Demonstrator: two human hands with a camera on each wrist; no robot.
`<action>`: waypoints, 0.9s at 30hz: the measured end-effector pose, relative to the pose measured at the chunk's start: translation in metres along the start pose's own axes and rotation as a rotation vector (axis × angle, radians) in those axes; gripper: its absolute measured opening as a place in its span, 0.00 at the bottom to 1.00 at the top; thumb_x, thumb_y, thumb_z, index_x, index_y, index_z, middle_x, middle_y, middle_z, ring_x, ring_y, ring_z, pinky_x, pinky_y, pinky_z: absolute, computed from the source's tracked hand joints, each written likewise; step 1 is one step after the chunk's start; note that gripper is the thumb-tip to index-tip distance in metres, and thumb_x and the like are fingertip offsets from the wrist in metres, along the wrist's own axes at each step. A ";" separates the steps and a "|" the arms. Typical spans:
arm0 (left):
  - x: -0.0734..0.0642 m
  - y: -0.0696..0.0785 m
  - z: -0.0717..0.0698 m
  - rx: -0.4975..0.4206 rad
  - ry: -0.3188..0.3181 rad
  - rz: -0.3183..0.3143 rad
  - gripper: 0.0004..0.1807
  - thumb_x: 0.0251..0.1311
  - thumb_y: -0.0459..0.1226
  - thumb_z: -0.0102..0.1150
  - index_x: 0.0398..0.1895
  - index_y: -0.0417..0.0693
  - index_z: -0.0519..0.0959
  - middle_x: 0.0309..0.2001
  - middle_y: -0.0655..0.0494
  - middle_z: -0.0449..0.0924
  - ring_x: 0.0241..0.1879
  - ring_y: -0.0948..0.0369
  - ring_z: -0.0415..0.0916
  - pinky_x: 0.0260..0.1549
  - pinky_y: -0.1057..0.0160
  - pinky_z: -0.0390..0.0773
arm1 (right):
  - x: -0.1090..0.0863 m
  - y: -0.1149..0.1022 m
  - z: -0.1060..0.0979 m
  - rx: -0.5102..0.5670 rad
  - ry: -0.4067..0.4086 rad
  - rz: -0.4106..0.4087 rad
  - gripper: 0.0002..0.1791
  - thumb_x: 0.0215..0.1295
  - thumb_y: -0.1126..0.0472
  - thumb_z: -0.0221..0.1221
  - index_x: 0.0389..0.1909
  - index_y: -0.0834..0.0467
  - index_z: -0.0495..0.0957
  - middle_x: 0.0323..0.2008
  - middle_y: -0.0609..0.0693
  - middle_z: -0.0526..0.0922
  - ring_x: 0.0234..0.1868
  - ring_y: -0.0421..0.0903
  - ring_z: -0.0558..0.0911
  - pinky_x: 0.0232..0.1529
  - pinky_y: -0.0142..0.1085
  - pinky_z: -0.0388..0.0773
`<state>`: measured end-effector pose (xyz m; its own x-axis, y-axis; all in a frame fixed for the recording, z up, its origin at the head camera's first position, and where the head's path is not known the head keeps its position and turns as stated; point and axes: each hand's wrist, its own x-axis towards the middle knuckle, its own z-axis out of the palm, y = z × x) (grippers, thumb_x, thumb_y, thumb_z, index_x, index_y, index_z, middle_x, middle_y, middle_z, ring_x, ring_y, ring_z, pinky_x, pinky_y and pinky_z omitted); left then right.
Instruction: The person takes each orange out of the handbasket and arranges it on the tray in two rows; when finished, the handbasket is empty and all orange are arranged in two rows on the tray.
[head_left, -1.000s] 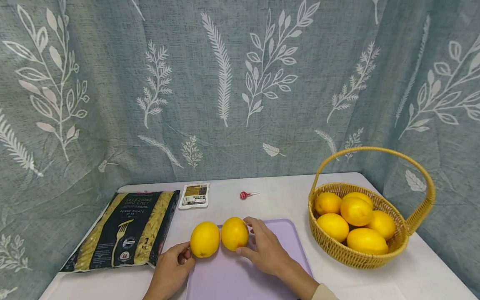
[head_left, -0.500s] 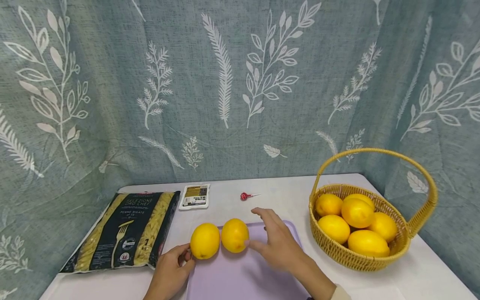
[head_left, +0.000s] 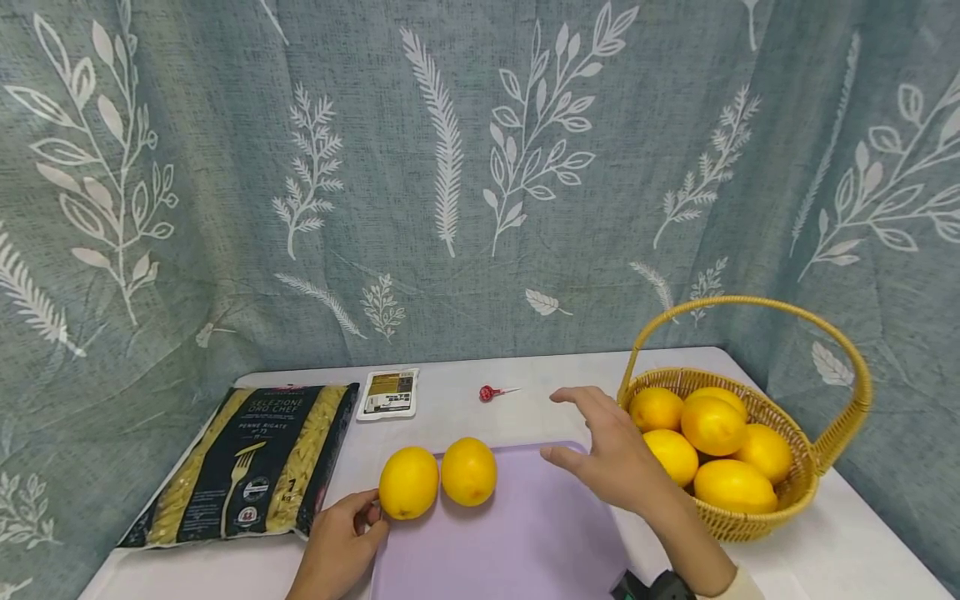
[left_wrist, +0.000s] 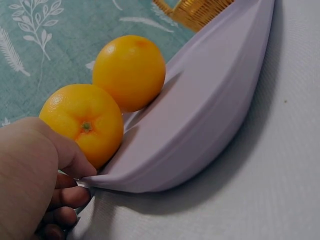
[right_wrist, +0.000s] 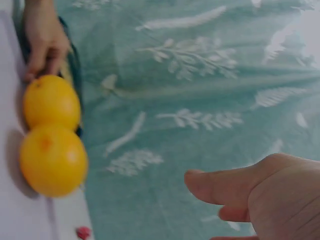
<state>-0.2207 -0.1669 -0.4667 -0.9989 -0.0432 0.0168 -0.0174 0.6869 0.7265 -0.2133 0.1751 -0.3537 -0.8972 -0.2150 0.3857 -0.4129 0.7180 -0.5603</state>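
Note:
Two round, yellow-orange oranges lie side by side at the far left corner of a pale purple tray: a left orange (head_left: 408,483) and a right orange (head_left: 469,472). My left hand (head_left: 343,533) pinches the tray's left rim (left_wrist: 115,181), thumb on top and fingers curled beneath, right beside the left orange. My right hand (head_left: 618,454) hovers over the tray's right side, near the basket. Its thumb and fingers are spread apart, and nothing is between them. In the right wrist view, a gap separates its thumb from both oranges.
A wicker basket (head_left: 712,518) with a tall handle stands at the right, filled with several yellow fruits (head_left: 716,425). A pasta bag (head_left: 247,467) lies at the left. Behind the tray are a small flat packet (head_left: 388,393) and a red lollipop (head_left: 489,392). A patterned curtain (head_left: 465,183) backs the table.
My right hand has let go of the right orange and moved right, toward the basket. Both oranges have stayed in place, and my left hand has kept still at the tray's rim.

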 end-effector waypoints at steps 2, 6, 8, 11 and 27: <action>0.000 0.000 0.000 0.001 -0.002 -0.001 0.22 0.55 0.33 0.64 0.54 0.31 0.81 0.31 0.58 0.76 0.33 0.60 0.69 0.32 0.64 0.71 | 0.000 0.004 -0.011 0.006 0.012 0.014 0.31 0.60 0.55 0.71 0.64 0.53 0.74 0.61 0.52 0.77 0.61 0.53 0.76 0.56 0.54 0.77; 0.000 0.000 0.000 -0.002 -0.007 -0.001 0.23 0.55 0.32 0.63 0.54 0.31 0.81 0.31 0.57 0.76 0.33 0.60 0.69 0.31 0.64 0.70 | -0.001 0.012 -0.034 0.013 0.038 0.074 0.30 0.62 0.53 0.70 0.64 0.55 0.73 0.63 0.56 0.76 0.60 0.57 0.76 0.57 0.55 0.76; 0.000 0.001 0.000 -0.003 -0.010 -0.005 0.22 0.55 0.32 0.63 0.54 0.31 0.81 0.30 0.57 0.76 0.32 0.60 0.69 0.30 0.64 0.70 | -0.002 0.017 -0.045 0.009 0.050 0.106 0.30 0.63 0.53 0.69 0.64 0.56 0.73 0.63 0.58 0.76 0.61 0.58 0.75 0.58 0.57 0.75; 0.000 0.002 0.000 0.000 -0.014 -0.009 0.22 0.54 0.32 0.63 0.53 0.31 0.82 0.30 0.57 0.75 0.32 0.60 0.69 0.30 0.64 0.69 | -0.004 0.026 -0.062 0.012 0.059 0.150 0.32 0.65 0.51 0.67 0.65 0.59 0.72 0.64 0.60 0.75 0.65 0.60 0.73 0.60 0.58 0.72; 0.000 0.001 0.001 0.062 0.000 0.015 0.17 0.54 0.32 0.63 0.47 0.32 0.85 0.27 0.58 0.74 0.31 0.60 0.68 0.30 0.62 0.69 | -0.018 0.097 -0.101 -0.114 0.181 0.434 0.34 0.70 0.51 0.61 0.69 0.66 0.66 0.66 0.73 0.66 0.64 0.74 0.65 0.57 0.70 0.64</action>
<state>-0.2212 -0.1657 -0.4665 -0.9991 -0.0325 0.0268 -0.0055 0.7314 0.6819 -0.2217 0.3155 -0.3405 -0.9371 0.2317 0.2610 0.0224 0.7863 -0.6175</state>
